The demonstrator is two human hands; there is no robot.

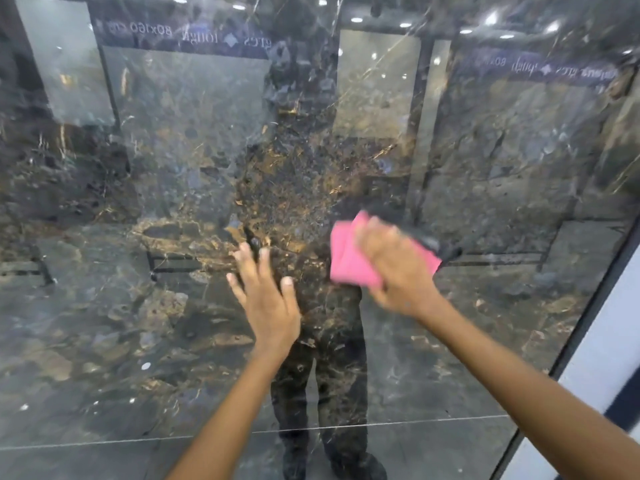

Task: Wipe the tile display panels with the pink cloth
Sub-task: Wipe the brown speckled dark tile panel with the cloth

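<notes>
A glossy dark marble tile panel (138,323) with brown and gold veins fills the head view. My right hand (398,265) presses a folded pink cloth (349,261) flat against the panel, right of centre; the hand is motion-blurred. My left hand (266,292) rests on the panel just left of the cloth, fingers spread and straight, holding nothing. The two hands lie a short gap apart.
The panel mirrors the showroom: ceiling lights, other tile displays, reversed signage, and a person's dark reflection. A thin horizontal joint (415,422) crosses the lower panel. The panel's dark right edge (588,303) runs diagonally, with a white surface (609,344) beyond it.
</notes>
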